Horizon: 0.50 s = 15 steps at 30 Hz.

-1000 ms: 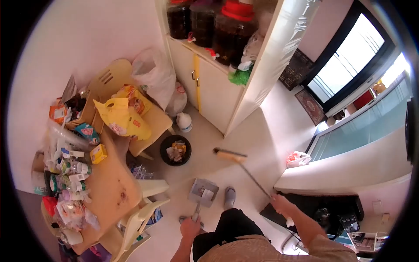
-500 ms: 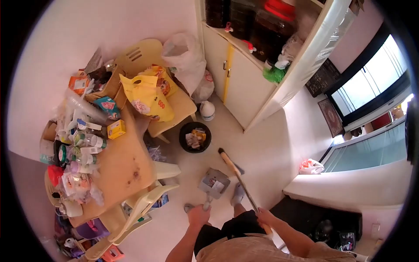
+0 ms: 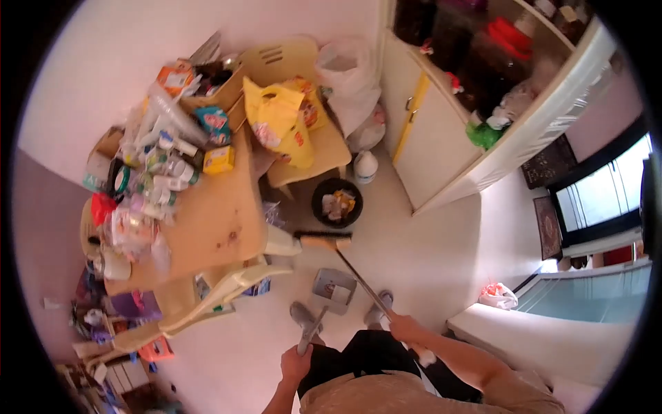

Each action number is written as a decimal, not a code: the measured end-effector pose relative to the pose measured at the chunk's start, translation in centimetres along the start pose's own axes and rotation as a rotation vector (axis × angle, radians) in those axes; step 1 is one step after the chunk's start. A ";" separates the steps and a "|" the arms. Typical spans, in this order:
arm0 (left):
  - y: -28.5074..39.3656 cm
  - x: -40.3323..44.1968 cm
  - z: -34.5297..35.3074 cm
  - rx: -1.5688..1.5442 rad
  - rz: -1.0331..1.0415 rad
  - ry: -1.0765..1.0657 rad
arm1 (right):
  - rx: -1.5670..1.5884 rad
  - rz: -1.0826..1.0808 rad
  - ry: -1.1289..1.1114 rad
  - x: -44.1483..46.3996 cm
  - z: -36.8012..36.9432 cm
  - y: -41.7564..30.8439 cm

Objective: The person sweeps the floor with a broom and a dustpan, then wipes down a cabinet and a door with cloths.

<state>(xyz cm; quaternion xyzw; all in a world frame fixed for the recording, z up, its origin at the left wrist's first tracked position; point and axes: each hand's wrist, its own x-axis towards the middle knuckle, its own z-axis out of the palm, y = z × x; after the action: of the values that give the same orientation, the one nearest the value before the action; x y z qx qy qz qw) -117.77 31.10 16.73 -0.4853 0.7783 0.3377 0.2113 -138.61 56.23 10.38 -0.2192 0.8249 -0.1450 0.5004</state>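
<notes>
My left hand [image 3: 296, 363] is closed around the handle of a grey dustpan [image 3: 336, 288]. Its pan rests on or just above the floor in front of my feet, with some light-coloured bits inside. My right hand [image 3: 407, 329] grips the long stick of a broom [image 3: 327, 239]. The broom's wide head, with dark bristles, lies across the floor beyond the dustpan, close to the table's corner. Just past it stands a round black bin [image 3: 337, 203] with wrappers and paper in it.
At left, a wooden table [image 3: 200, 214] carries bottles, bags and boxes. A chair [image 3: 303, 172] behind the bin holds yellow bags [image 3: 281, 127]. A white jug [image 3: 365, 166] stands beside a cabinet [image 3: 431, 152]. Another chair [image 3: 214, 293] is at the table's near side.
The broom head has swung left and turned crosswise, now between bin and dustpan. The dustpan has shifted closer to my feet. My view has also turned.
</notes>
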 end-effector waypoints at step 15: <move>-9.7 -0.7 0.0 -0.104 -0.053 0.080 | -0.414 0.020 -0.146 -2.9 1.8 -1.7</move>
<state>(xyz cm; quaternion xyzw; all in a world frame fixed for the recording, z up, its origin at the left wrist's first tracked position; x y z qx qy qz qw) -108.76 28.61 14.12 -0.5292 0.7544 0.3523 0.1634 -135.44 56.21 12.52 -0.3191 0.8009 0.0488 0.5044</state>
